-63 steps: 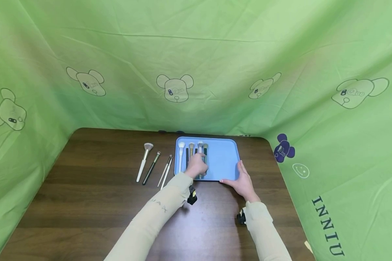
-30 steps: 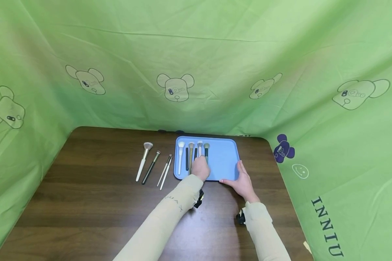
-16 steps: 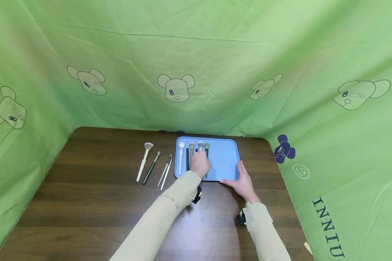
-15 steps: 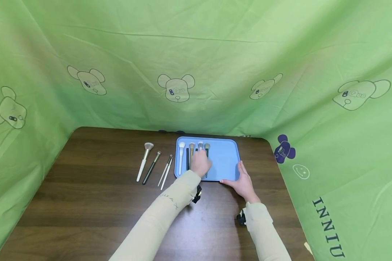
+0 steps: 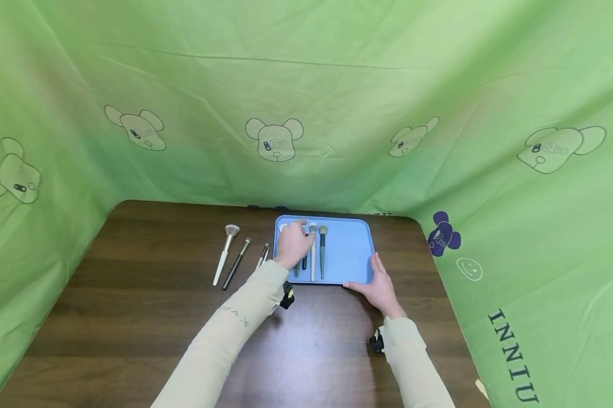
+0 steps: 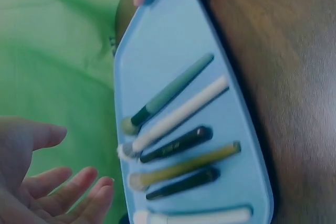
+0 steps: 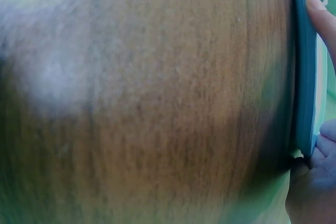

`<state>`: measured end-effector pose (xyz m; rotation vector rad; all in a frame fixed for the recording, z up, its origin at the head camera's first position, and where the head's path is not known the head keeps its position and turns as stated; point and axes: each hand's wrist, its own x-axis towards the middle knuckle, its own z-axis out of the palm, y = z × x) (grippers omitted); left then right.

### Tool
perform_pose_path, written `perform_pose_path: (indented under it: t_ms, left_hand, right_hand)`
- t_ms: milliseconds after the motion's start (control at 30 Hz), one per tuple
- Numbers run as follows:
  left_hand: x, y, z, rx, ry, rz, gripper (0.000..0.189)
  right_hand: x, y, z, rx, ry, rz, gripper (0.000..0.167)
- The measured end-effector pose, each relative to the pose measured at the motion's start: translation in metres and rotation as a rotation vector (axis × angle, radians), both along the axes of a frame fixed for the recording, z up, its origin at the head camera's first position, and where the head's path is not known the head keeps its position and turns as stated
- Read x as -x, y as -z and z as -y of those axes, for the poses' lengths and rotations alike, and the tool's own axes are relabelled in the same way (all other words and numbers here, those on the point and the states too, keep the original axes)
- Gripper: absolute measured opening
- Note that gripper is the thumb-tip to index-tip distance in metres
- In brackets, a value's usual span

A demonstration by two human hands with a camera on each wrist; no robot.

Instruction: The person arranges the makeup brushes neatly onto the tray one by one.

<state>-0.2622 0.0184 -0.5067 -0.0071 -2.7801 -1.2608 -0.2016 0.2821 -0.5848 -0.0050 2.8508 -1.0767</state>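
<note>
My left hand (image 5: 292,245) hovers over the left part of the blue tray (image 5: 346,243), fingers apart and holding nothing. In the left wrist view, a row of makeup brushes lies in the tray: a green brush (image 6: 173,91), a white-handled brush (image 6: 181,113), a gold brush (image 6: 191,166), another white brush (image 6: 210,216) and two short dark pieces whose bristles do not show. From above, the hand covers much of the row's left side. My right hand (image 5: 381,287) rests against the tray's front right corner, its thumb on the front rim and its straight fingers along the right side.
Left of the tray on the brown wooden table (image 5: 148,317) lie a large white-handled brush (image 5: 222,262), a dark-handled brush (image 5: 236,264) and two thin brushes (image 5: 263,255), partly hidden by the left arm. A green printed cloth (image 5: 306,85) hangs around the table's back and sides.
My left hand has moved left from the white-handled and green brushes, which now show in full length. It covers the brushes at the tray's left. The right hand stays on the tray corner.
</note>
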Motion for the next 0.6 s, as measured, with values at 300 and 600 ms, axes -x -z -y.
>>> perform_pose_path:
  t_ms: [300,600]
  left_hand:
    - [0.000,-0.005,0.036,-0.010,-0.054,0.027,0.049]
    - [-0.010,0.005,0.076,-0.037,-0.086,0.049,0.051]
  right_hand:
    - [0.001,0.001,-0.001,-0.011,-0.003,-0.003,0.130]
    - [0.002,0.006,-0.001,-0.016,0.008,0.001,0.130]
